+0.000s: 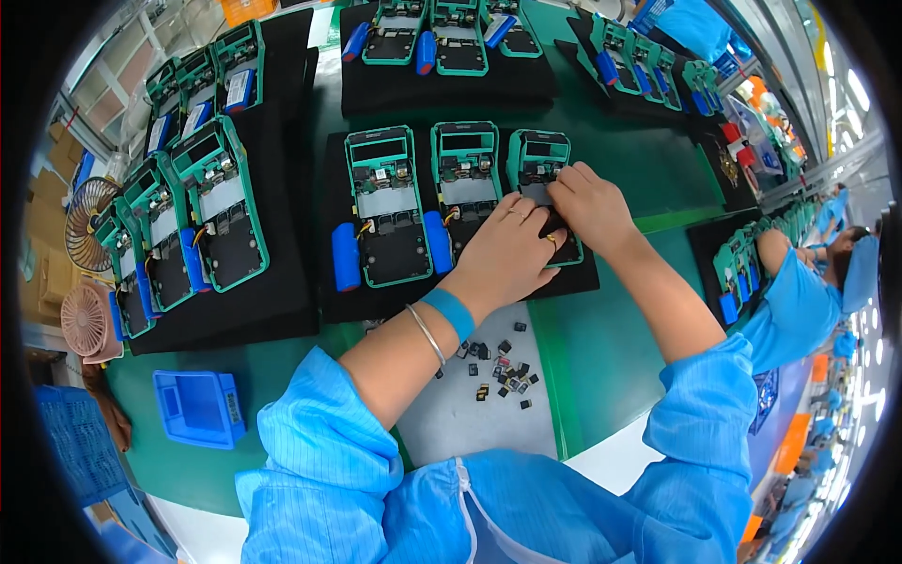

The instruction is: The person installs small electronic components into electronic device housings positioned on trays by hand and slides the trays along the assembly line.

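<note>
Both my hands are at the rightmost of three teal device housings (542, 146) on the black mat in front of me. My left hand (503, 246) lies across its lower part with fingers bent inward. My right hand (590, 209) reaches in from the right, its fingers curled and pressed at the housing's middle. What the fingertips hold is hidden. Beside it lie a middle housing (467, 191) and a left housing (387, 200), open to their circuit boards, with blue wired battery packs (346, 256) next to them. Small black memory-card-like pieces (512, 374) are scattered below my left forearm.
More teal housings (222, 202) rest on black mats at left, behind and at right. A blue bin (197, 406) stands on the green table (615, 348) at lower left, near two fans (86, 320). A co-worker (799, 282) in blue sits at right.
</note>
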Motion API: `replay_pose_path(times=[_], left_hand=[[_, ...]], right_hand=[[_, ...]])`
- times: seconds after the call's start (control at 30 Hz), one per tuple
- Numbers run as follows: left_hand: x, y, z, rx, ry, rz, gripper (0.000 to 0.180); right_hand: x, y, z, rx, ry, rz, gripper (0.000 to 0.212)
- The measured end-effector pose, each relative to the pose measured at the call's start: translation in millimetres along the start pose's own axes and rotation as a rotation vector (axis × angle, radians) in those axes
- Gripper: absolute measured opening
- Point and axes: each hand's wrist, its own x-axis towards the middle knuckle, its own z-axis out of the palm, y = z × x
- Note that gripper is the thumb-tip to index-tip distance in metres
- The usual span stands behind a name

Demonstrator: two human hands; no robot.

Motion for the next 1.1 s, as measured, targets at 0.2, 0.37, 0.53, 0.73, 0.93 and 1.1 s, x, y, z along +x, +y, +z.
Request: replay_pose_path(times=[0.2, 0.37, 0.53, 0.73, 0.93, 1.1], left_hand=[[-0.4, -0.1, -0.4, 0.005, 0.006, 0.007, 0.044], [0.2, -0.3, 1.1, -0.009, 0.028, 0.015, 0.045], [1.3, -0.9, -6.2, 0.019, -0.029, 0.006, 0.045], [-8.4, -2.9, -39.4, -0.103, 0.162, -0.097, 0.053], [-65.6, -56.5, -92.1, -0.013, 0.404, -0.597, 0.07], [-84.3, -79.2, -102.1, -0.511, 0.233, -0.952, 0.08]], right_hand=[[7.2, 2.8, -2.8, -0.074, -0.11, -0.02, 0.014], [17.6, 5.6, -10.7, -0.092, -0.114, 0.03, 0.018], [23.3, -0.1, -4.8, -0.162, -0.172, 0.097, 0.019], [-8.4, -11.3, -14.3, 0.111, -0.013, 0.418, 0.012], [-86.9, -21.5, -24.9, 0.487, -0.019, 0.892, 0.016], [-98.0, -50.4, -20.6, 1.074, -0.058, 1.247, 0.04]])
